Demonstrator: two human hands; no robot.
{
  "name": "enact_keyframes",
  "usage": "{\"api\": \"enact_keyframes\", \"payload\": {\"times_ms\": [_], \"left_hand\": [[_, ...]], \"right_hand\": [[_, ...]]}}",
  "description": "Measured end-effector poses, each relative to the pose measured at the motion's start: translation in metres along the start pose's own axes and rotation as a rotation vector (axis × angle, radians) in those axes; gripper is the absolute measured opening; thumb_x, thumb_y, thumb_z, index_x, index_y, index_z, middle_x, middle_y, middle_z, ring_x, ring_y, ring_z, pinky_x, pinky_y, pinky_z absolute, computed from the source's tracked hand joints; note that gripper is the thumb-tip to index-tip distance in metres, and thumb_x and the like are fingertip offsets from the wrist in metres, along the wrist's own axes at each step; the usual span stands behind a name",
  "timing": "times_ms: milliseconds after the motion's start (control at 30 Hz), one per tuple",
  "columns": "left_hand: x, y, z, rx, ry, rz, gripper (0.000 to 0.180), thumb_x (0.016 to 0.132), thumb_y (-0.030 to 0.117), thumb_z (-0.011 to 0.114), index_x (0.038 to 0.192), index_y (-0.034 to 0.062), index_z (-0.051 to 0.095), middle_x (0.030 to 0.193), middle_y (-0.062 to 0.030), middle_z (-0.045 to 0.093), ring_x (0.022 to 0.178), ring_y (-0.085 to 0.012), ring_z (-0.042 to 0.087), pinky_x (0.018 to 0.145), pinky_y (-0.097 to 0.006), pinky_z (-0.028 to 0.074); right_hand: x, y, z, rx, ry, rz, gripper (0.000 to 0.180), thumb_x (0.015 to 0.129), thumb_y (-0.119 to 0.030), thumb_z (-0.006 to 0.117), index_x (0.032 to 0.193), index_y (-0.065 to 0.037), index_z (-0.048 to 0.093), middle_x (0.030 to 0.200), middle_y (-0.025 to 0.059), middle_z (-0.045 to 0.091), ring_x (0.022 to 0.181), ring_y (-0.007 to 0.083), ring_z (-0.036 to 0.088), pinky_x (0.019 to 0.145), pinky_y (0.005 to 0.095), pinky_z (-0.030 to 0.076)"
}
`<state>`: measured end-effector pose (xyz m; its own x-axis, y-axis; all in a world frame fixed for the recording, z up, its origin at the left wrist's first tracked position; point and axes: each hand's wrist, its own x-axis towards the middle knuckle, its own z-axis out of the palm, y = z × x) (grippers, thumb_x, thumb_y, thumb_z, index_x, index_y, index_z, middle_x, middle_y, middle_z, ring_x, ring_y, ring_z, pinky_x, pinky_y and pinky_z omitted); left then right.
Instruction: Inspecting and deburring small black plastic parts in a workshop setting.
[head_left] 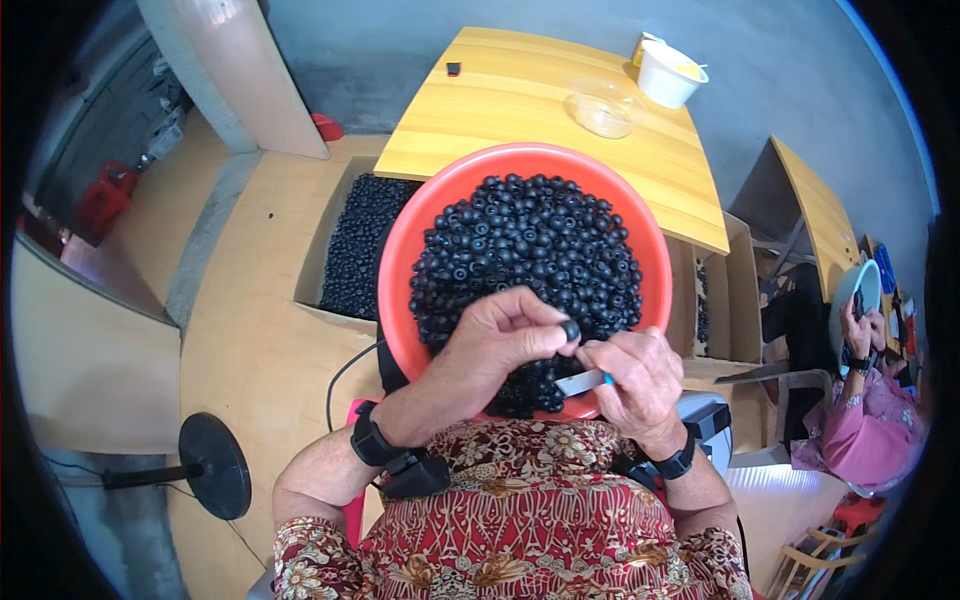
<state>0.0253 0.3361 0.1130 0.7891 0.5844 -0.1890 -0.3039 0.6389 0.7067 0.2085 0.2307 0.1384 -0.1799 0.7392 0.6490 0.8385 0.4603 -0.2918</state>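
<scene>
At far left a black round fan base (214, 465) stood on the floor, and a cardboard box (345, 240) of small black parts lay beside the desk (520, 100). A red basin (400, 270) heaped with the same black round parts (520, 250) sat before the person. The left hand (500, 335) pinched one black part (570, 329) in a closed grip over the basin's near rim. Just beside it, the right hand (640, 375) was closed around a small blade tool (585, 381) with a blue handle. Farther right, another person in pink (865, 420) sat.
</scene>
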Motion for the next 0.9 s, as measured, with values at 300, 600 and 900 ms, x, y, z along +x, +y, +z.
{"api": "enact_keyframes", "payload": {"times_ms": [300, 600, 900], "left_hand": [[0.000, 0.111, -0.152, 0.377, 0.720, 0.471, 0.024, 0.090, 0.006, 0.073, 0.113, 0.0042, 0.067, 0.104, -0.0086, 0.073, 0.096, -0.0151, 0.070, 0.087, -0.028, 0.055], [0.012, 0.067, -0.123, 1.291, 0.604, 0.907, 0.021, 0.083, 0.003, 0.069, 0.104, 0.0012, 0.070, 0.105, -0.0138, 0.068, 0.100, -0.0286, 0.066, 0.091, -0.036, 0.053], [0.027, 0.022, -0.070, 1.691, -0.035, 0.650, 0.023, 0.084, 0.007, 0.070, 0.106, 0.0107, 0.072, 0.102, -0.0068, 0.063, 0.098, -0.0268, 0.063, 0.083, -0.038, 0.049]], "right_hand": [[-0.001, 0.009, -0.001, -0.050, 0.053, 0.109, 0.033, 0.073, 0.000, 0.076, 0.105, -0.003, 0.070, 0.092, 0.0117, 0.068, 0.078, 0.0279, 0.064, 0.066, 0.0374, 0.051], [-0.002, 0.013, 0.003, -0.056, 0.032, 0.140, 0.033, 0.073, 0.004, 0.074, 0.105, -0.002, 0.070, 0.092, 0.0128, 0.068, 0.077, 0.0284, 0.064, 0.067, 0.0378, 0.052], [-0.002, 0.013, 0.000, -0.029, 0.048, 0.182, 0.030, 0.072, 0.006, 0.073, 0.101, -0.002, 0.070, 0.090, 0.0125, 0.067, 0.078, 0.0285, 0.065, 0.068, 0.0370, 0.053]]}}
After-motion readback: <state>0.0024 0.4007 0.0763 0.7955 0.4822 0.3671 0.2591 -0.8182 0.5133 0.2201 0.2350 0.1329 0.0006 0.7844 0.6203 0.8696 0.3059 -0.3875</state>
